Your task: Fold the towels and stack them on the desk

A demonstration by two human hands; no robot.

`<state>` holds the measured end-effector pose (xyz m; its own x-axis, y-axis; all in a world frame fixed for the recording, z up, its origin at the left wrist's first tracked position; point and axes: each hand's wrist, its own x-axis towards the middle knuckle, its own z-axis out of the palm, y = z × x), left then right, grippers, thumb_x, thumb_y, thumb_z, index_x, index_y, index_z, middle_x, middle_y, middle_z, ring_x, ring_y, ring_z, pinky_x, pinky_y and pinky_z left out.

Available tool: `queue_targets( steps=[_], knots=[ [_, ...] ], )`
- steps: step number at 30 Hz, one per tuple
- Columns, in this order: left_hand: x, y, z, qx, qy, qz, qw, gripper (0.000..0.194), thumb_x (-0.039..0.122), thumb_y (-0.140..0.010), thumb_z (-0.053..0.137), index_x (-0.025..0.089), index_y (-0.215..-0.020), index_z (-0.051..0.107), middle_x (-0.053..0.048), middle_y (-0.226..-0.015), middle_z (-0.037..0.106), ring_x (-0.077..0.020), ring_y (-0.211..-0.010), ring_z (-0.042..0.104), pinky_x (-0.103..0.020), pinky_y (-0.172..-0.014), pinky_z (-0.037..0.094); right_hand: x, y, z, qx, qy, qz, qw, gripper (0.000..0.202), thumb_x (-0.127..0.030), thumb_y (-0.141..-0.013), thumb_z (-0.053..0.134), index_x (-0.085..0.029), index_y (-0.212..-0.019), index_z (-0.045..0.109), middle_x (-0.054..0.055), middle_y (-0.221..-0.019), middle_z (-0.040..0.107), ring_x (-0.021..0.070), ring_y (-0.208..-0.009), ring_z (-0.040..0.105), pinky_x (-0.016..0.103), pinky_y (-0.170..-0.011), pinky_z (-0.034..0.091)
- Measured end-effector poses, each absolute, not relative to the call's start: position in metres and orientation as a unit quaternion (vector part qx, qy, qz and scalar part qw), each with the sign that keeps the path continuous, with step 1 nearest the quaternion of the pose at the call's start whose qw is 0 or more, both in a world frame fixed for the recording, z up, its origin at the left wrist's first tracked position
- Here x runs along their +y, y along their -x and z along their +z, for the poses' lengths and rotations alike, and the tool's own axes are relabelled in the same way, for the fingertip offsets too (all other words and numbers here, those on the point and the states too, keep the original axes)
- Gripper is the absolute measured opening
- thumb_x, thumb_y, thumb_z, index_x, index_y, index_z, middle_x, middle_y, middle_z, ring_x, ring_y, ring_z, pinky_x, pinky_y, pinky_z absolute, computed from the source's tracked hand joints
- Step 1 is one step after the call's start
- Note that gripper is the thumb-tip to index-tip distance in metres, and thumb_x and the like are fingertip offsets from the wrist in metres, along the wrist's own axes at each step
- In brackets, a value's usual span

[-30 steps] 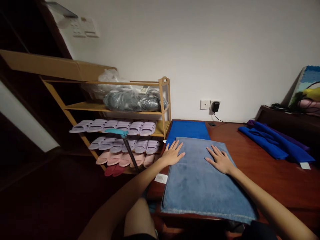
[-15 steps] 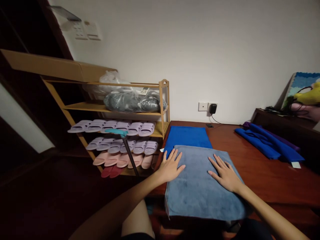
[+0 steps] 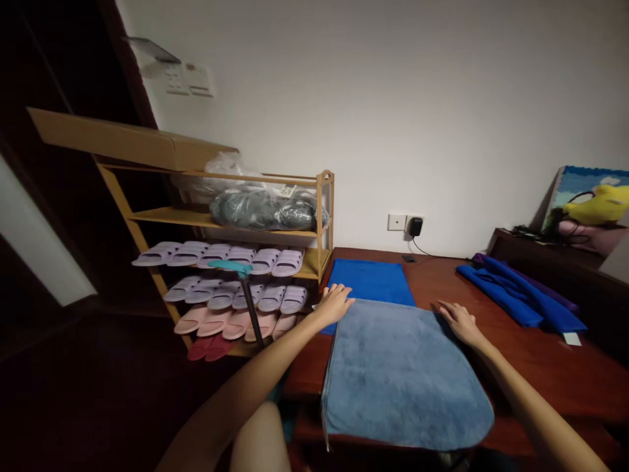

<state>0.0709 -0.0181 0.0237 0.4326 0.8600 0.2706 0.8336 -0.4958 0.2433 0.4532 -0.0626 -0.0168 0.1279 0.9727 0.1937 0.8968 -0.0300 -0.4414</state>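
Note:
A grey-blue cloth point(image 3: 403, 373) lies flat on the brown wooden table point(image 3: 432, 278), its near edge hanging over the front. Behind it, a bright blue cloth point(image 3: 371, 280) is partly covered by it. My left hand point(image 3: 335, 305) is at the far left corner of the grey-blue cloth, fingers bent together over that corner; whether they pinch it is hard to see. At the far right corner is my right hand point(image 3: 459, 321), its fingers bent at the cloth's edge, with the fingertips partly hidden.
More blue cloths point(image 3: 521, 295) lie bunched at the table's right. On the left stands a wooden rack point(image 3: 325, 229) with lilac and pink slippers point(image 3: 268, 260) and plastic-wrapped items. A black adapter point(image 3: 415, 227) is plugged into the wall.
Both hands have left the middle of the grey-blue cloth, where they lay spread, and moved outward to its far corners, with fingers now bent. The camera view has shifted slightly.

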Motion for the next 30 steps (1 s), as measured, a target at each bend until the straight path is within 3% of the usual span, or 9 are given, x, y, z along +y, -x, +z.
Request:
queue_targets(
  steps=[4,9,14,17,19,21,24,30],
  knots=[
    [0.004,-0.068,0.016,0.491,-0.849,0.179,0.077,0.018,0.029,-0.083,0.061,0.019,-0.097,0.065,-0.007,-0.099,0.062,-0.0264,-0.103,0.052,-0.038,-0.089,0.036,-0.053,-0.46,-0.021,-0.671,0.697,0.102,0.231,0.031,-0.044,-0.078,0.048,-0.024,-0.095,0.065,0.008,-0.103,0.062,0.0272,-0.102,0.053,0.044,-0.085,0.039],
    [0.017,-0.058,0.014,0.482,-0.837,0.213,0.147,0.023,0.04,-0.071,0.07,0.018,-0.074,0.063,-0.003,-0.078,0.059,-0.0225,-0.085,0.056,-0.029,-0.074,0.041,-0.051,-0.464,-0.017,-0.68,0.671,0.136,0.262,0.025,-0.045,-0.069,0.057,-0.02,-0.071,0.052,0.006,-0.079,0.059,0.0201,-0.078,0.054,0.034,-0.071,0.043],
    [0.01,-0.042,0.032,0.433,-0.826,0.271,0.239,0.037,0.055,-0.073,0.063,0.018,-0.073,0.056,0.001,-0.07,0.056,-0.0155,-0.069,0.055,-0.024,-0.063,0.042,-0.067,-0.468,0.007,-0.696,0.619,0.183,0.314,0.039,-0.06,-0.077,0.045,-0.021,-0.077,0.046,0.002,-0.072,0.056,0.0149,-0.066,0.05,0.028,-0.062,0.044],
    [-0.003,-0.033,0.048,0.417,-0.808,0.288,0.299,0.041,0.059,-0.077,0.055,0.018,-0.078,0.052,0.005,-0.059,0.053,-0.0124,-0.054,0.053,-0.021,-0.05,0.038,-0.083,-0.467,0.032,-0.695,0.581,0.222,0.361,0.046,-0.063,-0.076,0.051,-0.019,-0.09,0.053,0.006,-0.087,0.062,0.0175,-0.077,0.056,0.029,-0.069,0.046],
    [-0.013,-0.029,0.061,0.402,-0.78,0.318,0.358,0.04,0.057,-0.075,0.06,0.018,-0.079,0.051,0.006,-0.054,0.052,-0.0108,-0.047,0.05,-0.019,-0.045,0.034,-0.093,-0.464,0.051,-0.686,0.555,0.265,0.388,0.05,-0.062,-0.071,0.061,-0.018,-0.096,0.06,0.009,-0.098,0.064,0.0217,-0.09,0.058,0.031,-0.079,0.046],
    [-0.023,-0.027,0.075,0.377,-0.745,0.359,0.417,0.039,0.052,-0.071,0.067,0.017,-0.076,0.051,0.005,-0.053,0.055,-0.0098,-0.046,0.05,-0.019,-0.046,0.035,-0.102,-0.461,0.071,-0.674,0.545,0.306,0.393,0.053,-0.062,-0.066,0.067,-0.017,-0.094,0.065,0.009,-0.097,0.066,0.0241,-0.093,0.059,0.032,-0.082,0.046],
    [-0.036,-0.025,0.096,0.34,-0.712,0.406,0.462,0.037,0.046,-0.07,0.073,0.017,-0.076,0.052,0.003,-0.059,0.062,-0.0107,-0.051,0.056,-0.02,-0.051,0.04,-0.112,-0.455,0.095,-0.655,0.552,0.328,0.398,0.05,-0.061,-0.063,0.07,-0.016,-0.085,0.068,0.005,-0.083,0.067,0.0208,-0.08,0.059,0.03,-0.075,0.046],
    [-0.058,-0.019,0.133,0.316,-0.684,0.46,0.47,0.035,0.041,-0.068,0.076,0.017,-0.077,0.052,0.002,-0.065,0.066,-0.0125,-0.059,0.062,-0.022,-0.06,0.046,-0.124,-0.445,0.124,-0.636,0.541,0.326,0.443,0.04,-0.052,-0.064,0.074,-0.017,-0.083,0.068,0.003,-0.079,0.065,0.0154,-0.072,0.056,0.027,-0.068,0.044]
  ],
)
